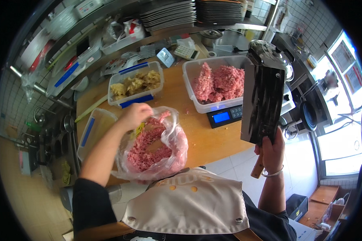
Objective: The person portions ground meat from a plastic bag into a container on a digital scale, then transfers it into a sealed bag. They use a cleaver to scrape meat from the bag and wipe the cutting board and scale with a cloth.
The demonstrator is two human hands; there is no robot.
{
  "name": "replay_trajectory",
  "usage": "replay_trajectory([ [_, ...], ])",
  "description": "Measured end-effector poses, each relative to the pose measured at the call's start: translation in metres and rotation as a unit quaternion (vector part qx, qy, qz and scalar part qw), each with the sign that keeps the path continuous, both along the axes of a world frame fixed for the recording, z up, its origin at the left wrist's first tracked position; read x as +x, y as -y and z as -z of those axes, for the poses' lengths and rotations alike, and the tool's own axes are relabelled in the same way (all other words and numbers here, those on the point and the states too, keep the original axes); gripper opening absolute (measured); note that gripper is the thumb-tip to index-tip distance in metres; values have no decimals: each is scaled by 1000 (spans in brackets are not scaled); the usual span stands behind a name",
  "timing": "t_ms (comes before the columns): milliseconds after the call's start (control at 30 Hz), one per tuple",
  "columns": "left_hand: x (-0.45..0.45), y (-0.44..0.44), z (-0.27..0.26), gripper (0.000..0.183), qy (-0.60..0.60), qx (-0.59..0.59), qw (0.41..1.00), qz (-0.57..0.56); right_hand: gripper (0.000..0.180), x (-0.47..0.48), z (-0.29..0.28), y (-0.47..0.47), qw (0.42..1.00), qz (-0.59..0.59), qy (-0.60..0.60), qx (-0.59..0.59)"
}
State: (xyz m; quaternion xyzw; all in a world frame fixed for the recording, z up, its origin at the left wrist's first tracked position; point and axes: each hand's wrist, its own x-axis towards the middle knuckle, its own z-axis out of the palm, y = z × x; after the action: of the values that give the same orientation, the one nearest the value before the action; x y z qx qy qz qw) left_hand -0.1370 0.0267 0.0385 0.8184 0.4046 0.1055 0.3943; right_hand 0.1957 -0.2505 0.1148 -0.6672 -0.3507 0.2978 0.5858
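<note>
My right hand (271, 152) grips the wooden handle of a broad cleaver (263, 104), raised with its blade upward at the right of the table. Over the upper left edge of an open clear plastic bag (181, 141) is my left hand (137, 116), fingers bent; whether it pinches the bag or meat is unclear. Minced meat (149, 147) lines the inside of the bag. More minced meat (227, 81) is heaped in a clear plastic tub (196, 104), which sits on a digital kitchen scale (221, 117) with a lit display. The blade hides part of that tub.
A clear container (161, 86) with blue clips holds a yellowish mash (138, 82) at the back left. Beside the bag lies a clear lid (93, 132). A calculator (186, 52), a small display device (166, 57) and a steel pot (211, 36) stand behind. Stacked trays (169, 15) fill the shelf.
</note>
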Motion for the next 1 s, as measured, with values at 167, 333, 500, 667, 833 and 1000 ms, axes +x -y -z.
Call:
replay_trajectory([
  [167,-21,17,-59,16,99,38,985,-133,15,15,13,-7,999,-1,-49,21],
  [333,-1,43,-77,23,-121,231,959,-107,15,23,20,-15,997,-26,-74,28],
  [500,-10,83,-63,6,-2,328,943,-59,14,28,18,-17,998,-32,-50,17],
  [667,-29,90,5,22,-421,164,892,29,16,29,16,-21,998,-25,-47,21],
  [833,-1,95,52,62,-262,217,940,25,17,27,15,-24,1000,-3,-20,-5],
  [1000,18,112,56,59,-230,336,911,62,19,22,14,-24,999,-42,-6,30],
])
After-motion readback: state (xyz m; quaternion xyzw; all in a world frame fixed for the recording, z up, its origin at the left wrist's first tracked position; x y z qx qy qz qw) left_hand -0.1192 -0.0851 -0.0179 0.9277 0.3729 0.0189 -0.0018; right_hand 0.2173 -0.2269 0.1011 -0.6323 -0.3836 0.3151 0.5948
